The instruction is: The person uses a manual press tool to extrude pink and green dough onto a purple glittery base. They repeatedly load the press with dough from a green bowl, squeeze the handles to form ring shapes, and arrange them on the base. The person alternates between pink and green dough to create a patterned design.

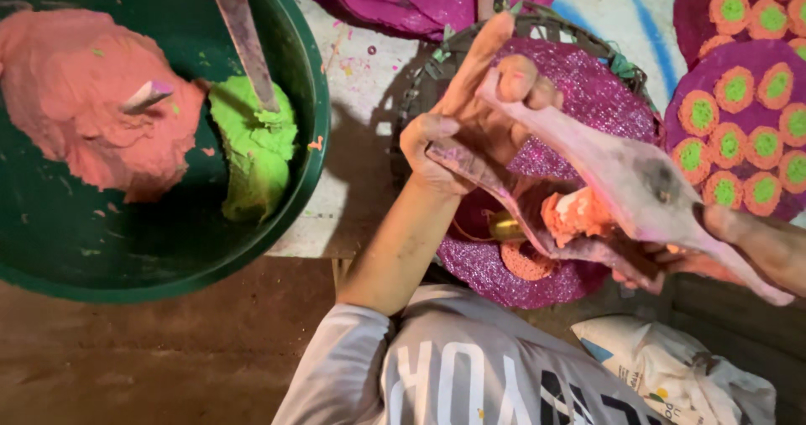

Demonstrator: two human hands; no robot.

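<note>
Piping bag point(638, 181), pale pink, pinched at its top by the left hand point(470, 131) over a magenta disc point(579, 97); right hand point(672, 261) seemingly squeezes the tip; orange paste point(575, 215) could smear if pressure slips

The soft, translucent pink plastic piping bag point(638, 181) looks smooth and slightly glossy. Beneath it, the round magenta disc point(588, 89) has a grainy, glittering surface. In the smooth, matt dark green plastic basin point(101, 240) on the left, salmon-pink paste point(84, 106) and lime-green paste point(252, 148) look thick, moist and lumpy.
</note>
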